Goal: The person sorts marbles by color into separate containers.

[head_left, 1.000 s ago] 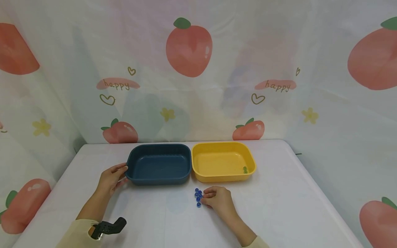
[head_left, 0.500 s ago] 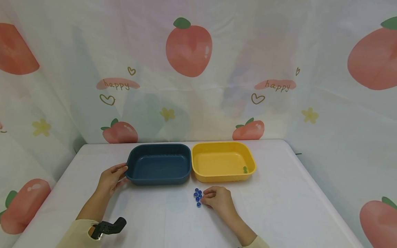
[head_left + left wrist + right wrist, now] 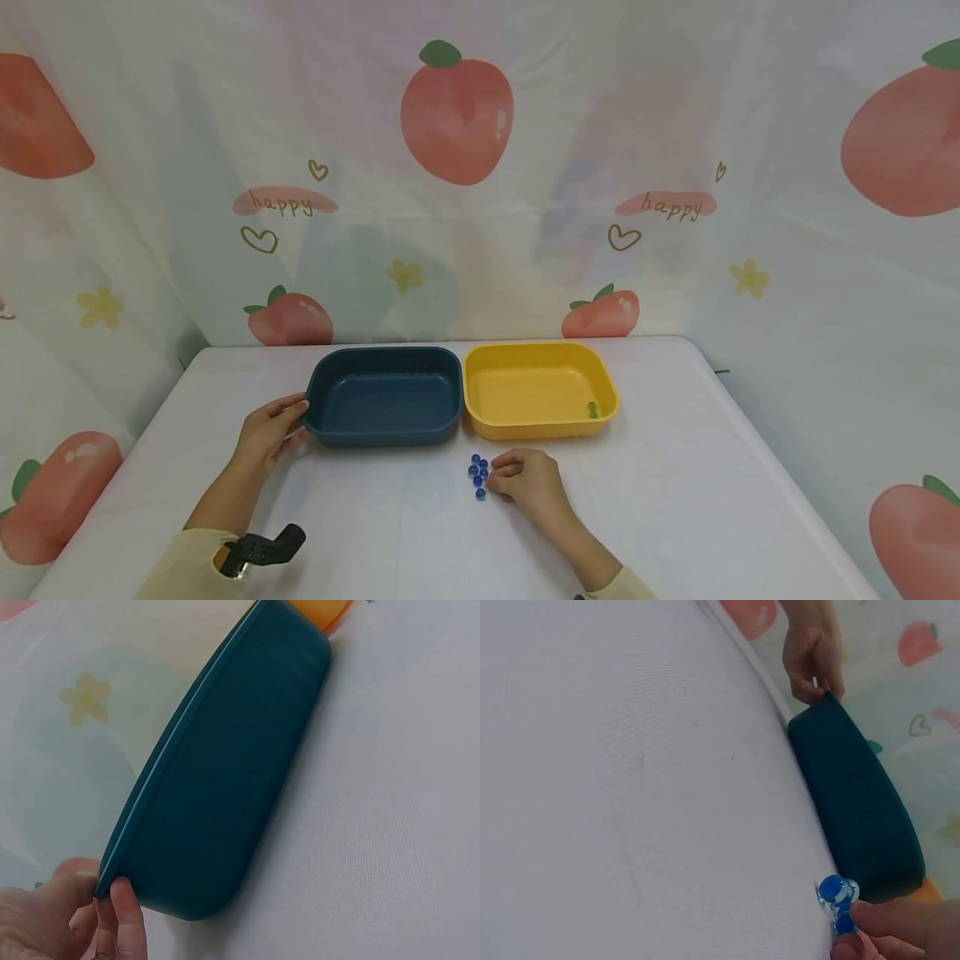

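My left hand (image 3: 266,435) pinches the left rim of a dark blue plastic tub (image 3: 382,427); in the left wrist view, the fingers (image 3: 129,915) lie on the outside of the rim. Several small blue glass marbles (image 3: 477,482) lie in a cluster on the white cloth, in front of the gap between the tubs. My right hand (image 3: 531,487) is at their right side with curled fingers, thumb and fingertips against the nearest marbles. In the right wrist view, blue marbles (image 3: 835,889) sit at the fingertips; whether one is pinched is unclear.
A yellow tub (image 3: 540,427) stands against the blue tub's right side, with green marbles (image 3: 592,410) in its right front corner. White cloth covers the table (image 3: 712,500). A patterned curtain (image 3: 517,258) hangs behind the back edge and along both sides.
Some blue marbles at the right hand's fingertips have shifted very slightly left. Both hands and both tubs have stayed essentially in place.
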Demonstrator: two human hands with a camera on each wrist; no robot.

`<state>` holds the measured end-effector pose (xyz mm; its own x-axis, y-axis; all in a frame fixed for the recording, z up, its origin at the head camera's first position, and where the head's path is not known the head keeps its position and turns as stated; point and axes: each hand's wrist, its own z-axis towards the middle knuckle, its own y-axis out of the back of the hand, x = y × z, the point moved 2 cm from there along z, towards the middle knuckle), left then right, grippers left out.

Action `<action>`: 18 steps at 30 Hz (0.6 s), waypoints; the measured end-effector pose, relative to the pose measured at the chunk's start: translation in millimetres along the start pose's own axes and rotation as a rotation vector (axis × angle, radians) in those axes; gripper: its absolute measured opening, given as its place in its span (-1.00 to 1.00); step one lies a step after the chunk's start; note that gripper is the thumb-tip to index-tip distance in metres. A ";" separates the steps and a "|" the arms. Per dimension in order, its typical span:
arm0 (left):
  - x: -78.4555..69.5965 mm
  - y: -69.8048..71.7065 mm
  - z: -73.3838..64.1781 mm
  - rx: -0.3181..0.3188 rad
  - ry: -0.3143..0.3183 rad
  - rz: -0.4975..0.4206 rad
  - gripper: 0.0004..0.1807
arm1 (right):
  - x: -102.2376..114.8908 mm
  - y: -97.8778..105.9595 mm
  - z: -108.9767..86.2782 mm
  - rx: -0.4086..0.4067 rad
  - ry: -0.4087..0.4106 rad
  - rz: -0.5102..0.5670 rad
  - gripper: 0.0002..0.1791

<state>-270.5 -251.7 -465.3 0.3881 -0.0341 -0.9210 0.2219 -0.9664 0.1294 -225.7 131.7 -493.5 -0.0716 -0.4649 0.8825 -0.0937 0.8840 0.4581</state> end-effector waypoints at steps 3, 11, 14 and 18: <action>-0.2 0.2 -0.2 0.001 -0.002 -0.002 -0.39 | -0.4 0.5 -0.1 0.001 0.007 0.008 -0.78; -1.5 0.1 -1.0 0.011 -0.018 -0.021 -0.40 | 0.2 4.0 -0.5 0.036 -0.012 0.047 -0.76; -0.8 0.1 -0.3 0.008 -0.016 -0.023 -0.40 | 0.7 5.7 -0.7 0.048 -0.028 0.071 -0.76; 0.6 0.1 0.7 0.004 -0.013 -0.016 -0.39 | 0.9 7.8 -1.6 0.054 -0.026 0.104 -0.77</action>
<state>-270.9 -251.9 -466.1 0.3732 -0.0223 -0.9275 0.2239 -0.9680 0.1134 -224.9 138.3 -489.0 -0.1089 -0.3729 0.9215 -0.1376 0.9237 0.3576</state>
